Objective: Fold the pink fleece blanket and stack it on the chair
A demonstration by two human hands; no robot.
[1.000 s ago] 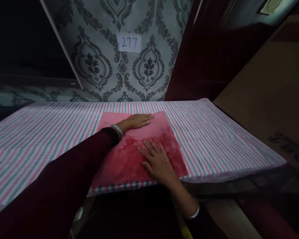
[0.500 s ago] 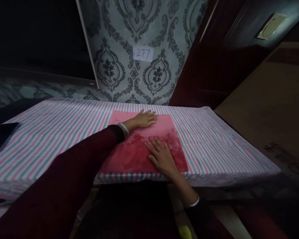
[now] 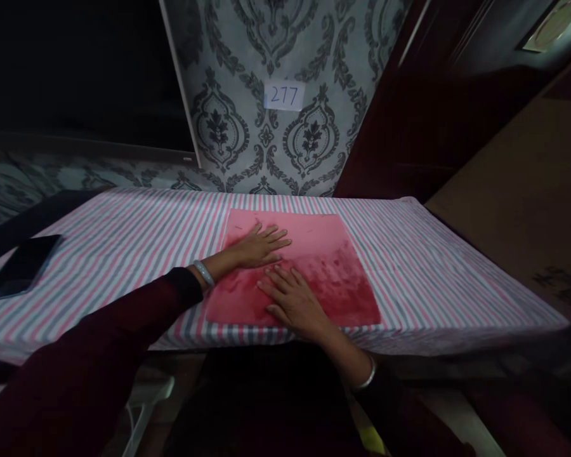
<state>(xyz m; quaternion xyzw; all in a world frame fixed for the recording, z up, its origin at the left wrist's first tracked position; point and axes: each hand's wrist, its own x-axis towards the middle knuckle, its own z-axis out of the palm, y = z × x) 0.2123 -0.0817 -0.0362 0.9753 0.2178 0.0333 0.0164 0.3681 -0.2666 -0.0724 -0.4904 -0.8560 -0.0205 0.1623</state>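
A flat pink-red square of cloth (image 3: 345, 279), pale at its far side and darker red toward the near side, lies spread on the striped tablecloth (image 3: 433, 273). My left hand (image 3: 257, 246) rests palm down on its left part, fingers spread and pointing right. Closer to me, my right hand (image 3: 295, 303) lies flat near the cloth's middle, its fingers apart and just short of the left hand. Neither hand grips anything. Both wrists wear a silvery bangle. What lies under the palms is hidden.
A dark phone (image 3: 21, 266) lies at the table's left end. Behind the table are a patterned wall, a black screen (image 3: 80, 76) and a paper marked 277 (image 3: 284, 95). A large cardboard box (image 3: 528, 184) stands on the right.
My left hand has slid left and nearer to me over the cloth. The right hand has shifted slightly left on it. The whole view has swung a little to the left.
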